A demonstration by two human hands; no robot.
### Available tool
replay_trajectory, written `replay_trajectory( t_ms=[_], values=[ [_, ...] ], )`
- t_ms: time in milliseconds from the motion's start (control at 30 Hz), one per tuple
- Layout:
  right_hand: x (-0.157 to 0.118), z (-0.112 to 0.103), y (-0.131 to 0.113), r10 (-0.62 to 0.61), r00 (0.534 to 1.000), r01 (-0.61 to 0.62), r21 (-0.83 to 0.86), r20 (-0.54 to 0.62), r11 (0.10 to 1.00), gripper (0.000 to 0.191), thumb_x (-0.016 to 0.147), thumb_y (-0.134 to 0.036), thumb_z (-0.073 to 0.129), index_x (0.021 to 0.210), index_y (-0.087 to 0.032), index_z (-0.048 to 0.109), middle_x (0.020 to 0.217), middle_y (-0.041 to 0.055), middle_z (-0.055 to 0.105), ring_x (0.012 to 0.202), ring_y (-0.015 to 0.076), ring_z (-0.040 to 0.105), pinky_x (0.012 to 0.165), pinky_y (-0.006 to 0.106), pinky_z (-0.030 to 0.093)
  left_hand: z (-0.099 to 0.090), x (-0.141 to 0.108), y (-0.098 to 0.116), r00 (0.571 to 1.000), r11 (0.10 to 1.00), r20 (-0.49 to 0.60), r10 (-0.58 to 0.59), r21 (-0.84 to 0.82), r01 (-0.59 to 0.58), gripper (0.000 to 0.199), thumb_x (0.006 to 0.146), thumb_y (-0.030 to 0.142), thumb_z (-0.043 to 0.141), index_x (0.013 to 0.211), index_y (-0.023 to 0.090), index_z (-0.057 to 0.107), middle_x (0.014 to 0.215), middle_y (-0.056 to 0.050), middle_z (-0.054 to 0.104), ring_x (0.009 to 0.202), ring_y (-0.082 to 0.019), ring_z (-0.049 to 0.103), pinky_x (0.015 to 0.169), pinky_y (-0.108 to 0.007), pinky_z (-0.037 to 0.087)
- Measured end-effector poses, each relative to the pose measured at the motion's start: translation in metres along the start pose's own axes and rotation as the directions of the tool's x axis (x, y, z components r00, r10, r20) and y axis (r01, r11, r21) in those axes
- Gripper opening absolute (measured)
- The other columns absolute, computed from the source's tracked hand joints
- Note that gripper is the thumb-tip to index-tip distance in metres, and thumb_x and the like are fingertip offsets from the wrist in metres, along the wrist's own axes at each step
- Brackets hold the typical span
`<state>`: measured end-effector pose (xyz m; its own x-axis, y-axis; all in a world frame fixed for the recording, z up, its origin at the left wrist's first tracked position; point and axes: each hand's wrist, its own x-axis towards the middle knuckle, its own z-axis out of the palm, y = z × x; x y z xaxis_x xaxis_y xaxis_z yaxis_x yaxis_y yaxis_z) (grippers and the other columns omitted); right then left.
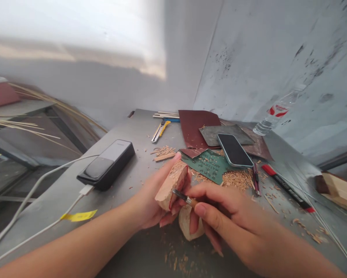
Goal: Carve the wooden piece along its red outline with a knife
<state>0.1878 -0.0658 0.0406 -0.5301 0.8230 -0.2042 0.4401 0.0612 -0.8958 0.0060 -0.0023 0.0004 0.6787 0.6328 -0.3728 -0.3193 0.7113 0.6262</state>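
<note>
My left hand (153, 204) is wrapped round a carved piece of wood (171, 184) with red marks along its edge, held tilted above the table. In my right hand (222, 216) is a wood carving tool (185, 197), gripped by its wooden handle. Its metal tip touches or nearly touches the marked side of the wood. A second pale wood part (189, 226) shows below, partly hidden by my right fingers; whether it joins the held piece I cannot tell. Wood shavings (238, 180) lie just beyond my hands.
On the grey table (118, 220) are a black power bank (108, 164) with a white cable, a yellow utility knife (161, 130), green sandpaper (205, 166), brown sandpaper (196, 127), a phone (235, 150) and a red-capped marker (288, 187). A water bottle (274, 114) stands at the back right.
</note>
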Motion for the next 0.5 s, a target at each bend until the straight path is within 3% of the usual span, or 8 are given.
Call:
replay_trajectory(
  t_ms=[167, 267, 500],
  values=[
    [0.003, 0.007, -0.007, -0.082, 0.996, 0.079, -0.071, -0.037, 0.994, 0.026, 0.11, -0.036, 0.036, 0.107, -0.022, 0.057, 0.082, -0.0011, 0.064, 0.067, 0.0101, 0.053, 0.064, 0.025, 0.043, -0.003, 0.001, 0.0, 0.996, 0.997, -0.056, -0.069, -0.036, 0.067, 0.051, 0.094, 0.064, 0.051, 0.077, 0.017, 0.062, 0.041, 0.003, 0.047, 0.024, -0.008, 0.035, 0.022, -0.014, 0.022],
    [0.003, 0.012, -0.007, -0.087, 0.992, 0.081, -0.065, -0.094, 0.995, 0.03, 0.111, -0.037, 0.034, 0.1, -0.021, 0.057, 0.08, -0.0014, 0.06, 0.069, 0.0107, 0.051, 0.066, 0.026, 0.042, -0.005, 0.002, 0.001, 0.996, 0.997, -0.057, -0.075, -0.033, 0.074, 0.053, 0.094, 0.065, 0.047, 0.076, 0.017, 0.062, 0.04, 0.003, 0.045, 0.024, -0.008, 0.034, 0.023, -0.014, 0.02],
    [0.004, 0.011, -0.004, -0.149, 0.985, 0.128, -0.197, -0.092, 0.972, 0.031, 0.109, -0.032, 0.036, 0.088, -0.022, 0.056, 0.078, -0.0012, 0.059, 0.071, 0.013, 0.054, 0.068, 0.027, 0.043, -0.004, 0.002, 0.001, 0.994, 1.0, -0.109, 0.017, -0.019, -0.019, 0.046, 0.093, 0.057, 0.055, 0.074, 0.016, 0.06, 0.051, 0.005, 0.045, 0.028, -0.006, 0.035, 0.023, -0.013, 0.019]
  ],
)
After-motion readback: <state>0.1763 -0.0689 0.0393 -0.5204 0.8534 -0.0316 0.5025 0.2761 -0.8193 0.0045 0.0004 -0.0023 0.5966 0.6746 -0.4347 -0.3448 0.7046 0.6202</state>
